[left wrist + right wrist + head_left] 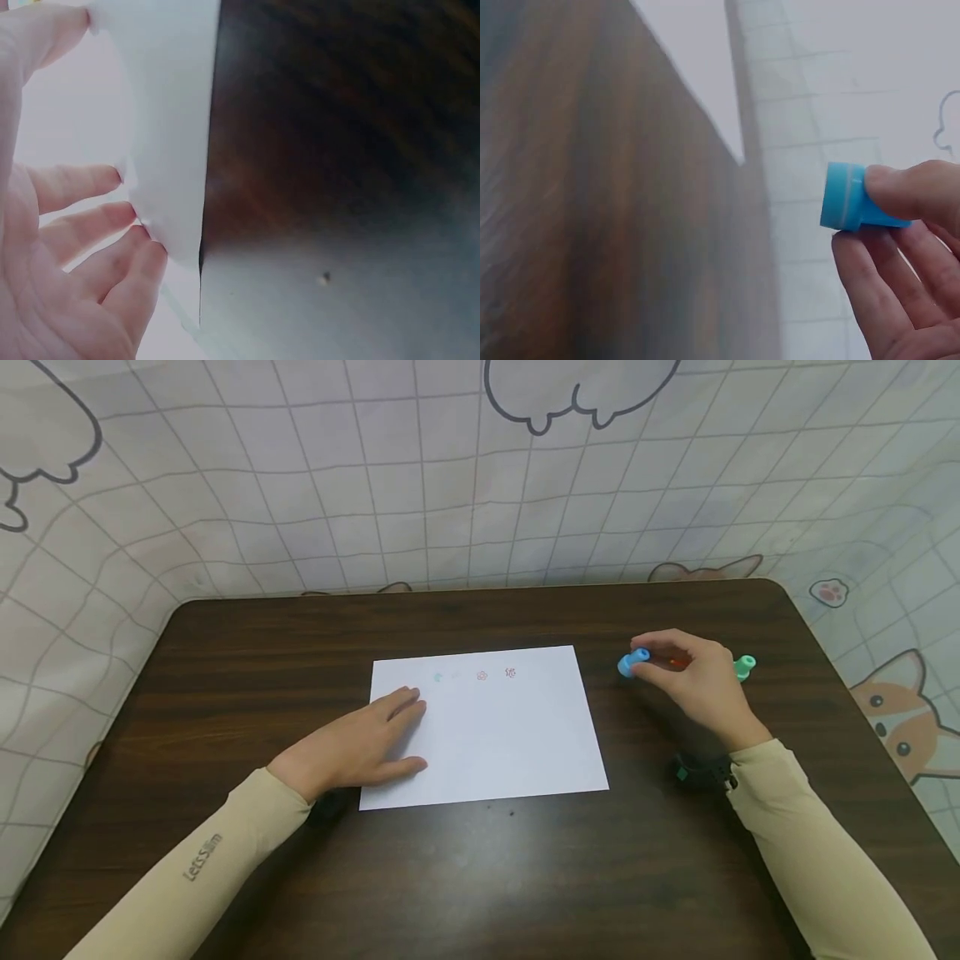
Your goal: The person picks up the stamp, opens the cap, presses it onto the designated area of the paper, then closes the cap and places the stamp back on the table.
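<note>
A white sheet of paper (pixel 495 735) lies on the dark wooden table, with small printed marks near its far edge: a teal one (pixel 438 677), a red flower (pixel 482 676) and a dark red pattern (pixel 510 672). My left hand (pixel 360 743) rests on the paper's left side, fingers spread and fairly straight. To the right of the sheet, my right hand (pixel 693 681) pinches a small blue stamp (pixel 845 196) between thumb and fingertips. Behind that hand, a green stamp (pixel 744 667) pokes out, and a bit of an orange-red one (pixel 678 662) shows below the fingers.
The brown table (pixel 480 877) stretches toward me beyond the paper's near edge. A pale grid-patterned cloth (pixel 450 485) with cartoon drawings hangs behind and around the table. A dark band with a small device (pixel 701 770) sits at my right wrist.
</note>
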`<state>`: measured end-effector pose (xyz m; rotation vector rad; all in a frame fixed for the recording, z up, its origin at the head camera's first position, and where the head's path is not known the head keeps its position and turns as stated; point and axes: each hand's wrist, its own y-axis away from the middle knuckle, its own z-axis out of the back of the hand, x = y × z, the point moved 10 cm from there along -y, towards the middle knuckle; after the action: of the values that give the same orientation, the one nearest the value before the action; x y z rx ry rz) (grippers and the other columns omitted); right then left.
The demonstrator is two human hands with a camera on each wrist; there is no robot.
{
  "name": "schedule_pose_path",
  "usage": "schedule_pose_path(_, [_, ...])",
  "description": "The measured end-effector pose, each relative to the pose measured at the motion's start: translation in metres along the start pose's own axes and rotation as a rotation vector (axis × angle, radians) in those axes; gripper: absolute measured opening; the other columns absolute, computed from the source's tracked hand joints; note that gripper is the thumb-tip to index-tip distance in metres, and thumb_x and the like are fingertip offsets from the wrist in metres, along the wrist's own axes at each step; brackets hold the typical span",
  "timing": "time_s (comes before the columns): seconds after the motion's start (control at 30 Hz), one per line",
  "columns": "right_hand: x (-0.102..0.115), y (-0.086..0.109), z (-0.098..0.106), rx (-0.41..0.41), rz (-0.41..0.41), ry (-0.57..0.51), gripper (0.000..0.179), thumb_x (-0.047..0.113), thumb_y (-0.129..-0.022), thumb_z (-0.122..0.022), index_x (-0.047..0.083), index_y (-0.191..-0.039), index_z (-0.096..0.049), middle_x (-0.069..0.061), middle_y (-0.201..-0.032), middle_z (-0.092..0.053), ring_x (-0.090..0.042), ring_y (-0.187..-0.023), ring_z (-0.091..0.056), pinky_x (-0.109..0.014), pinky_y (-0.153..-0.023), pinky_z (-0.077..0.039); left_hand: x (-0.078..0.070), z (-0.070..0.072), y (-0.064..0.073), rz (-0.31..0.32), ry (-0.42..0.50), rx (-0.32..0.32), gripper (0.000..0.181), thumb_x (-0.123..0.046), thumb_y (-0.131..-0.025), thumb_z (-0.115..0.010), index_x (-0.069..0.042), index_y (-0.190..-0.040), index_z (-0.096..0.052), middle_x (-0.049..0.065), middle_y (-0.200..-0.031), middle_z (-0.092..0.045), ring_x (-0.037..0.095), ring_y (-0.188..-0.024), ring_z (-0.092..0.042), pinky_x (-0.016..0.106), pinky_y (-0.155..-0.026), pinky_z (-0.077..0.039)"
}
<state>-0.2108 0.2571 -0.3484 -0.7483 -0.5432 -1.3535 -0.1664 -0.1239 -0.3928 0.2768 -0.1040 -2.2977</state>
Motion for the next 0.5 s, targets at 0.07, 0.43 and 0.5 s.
schedule_pose_path(0.07, [0.004,-0.001,0.003,-0.013,-0.006,-0.053,0.033,0.024,-0.091,-0.081,0.017,-0.123,-0.074,0.005,-0.113,-0.078,0.014,-0.091,-0.065,0.000,-0.086,-0.048,0.000,0.001,0.000,-0.007,0.000,-0.001,0.082,-0.055,-0.097,-0.064,-0.002,-0.156,-0.041,0.020,-0.165,-0.039,0.036,-0.155,-0.039,0.048,-0.124,-0.039])
schedule_pose_path(0.43, [0.040,-0.004,0.007,-0.067,0.036,-0.306,0.035,0.020,-0.091,-0.081,0.013,-0.124,-0.073,0.014,-0.112,-0.076,-0.003,-0.098,-0.074,-0.013,-0.085,-0.058,-0.002,0.039,-0.009,-0.051,0.068,-0.213,0.081,-0.048,-0.097,-0.069,-0.006,-0.159,-0.037,0.020,-0.163,-0.042,0.038,-0.153,-0.040,0.053,-0.125,-0.038])
schedule_pose_path(0.5, [0.048,-0.005,0.004,-0.069,0.059,-0.426,0.035,0.013,-0.090,-0.080,0.007,-0.124,-0.072,0.009,-0.113,-0.076,-0.005,-0.099,-0.074,-0.015,-0.087,-0.059,-0.003,0.052,-0.009,-0.055,0.095,-0.305,0.077,-0.043,-0.098,-0.070,-0.006,-0.157,-0.039,0.019,-0.161,-0.044,0.037,-0.151,-0.043,0.053,-0.123,-0.040])
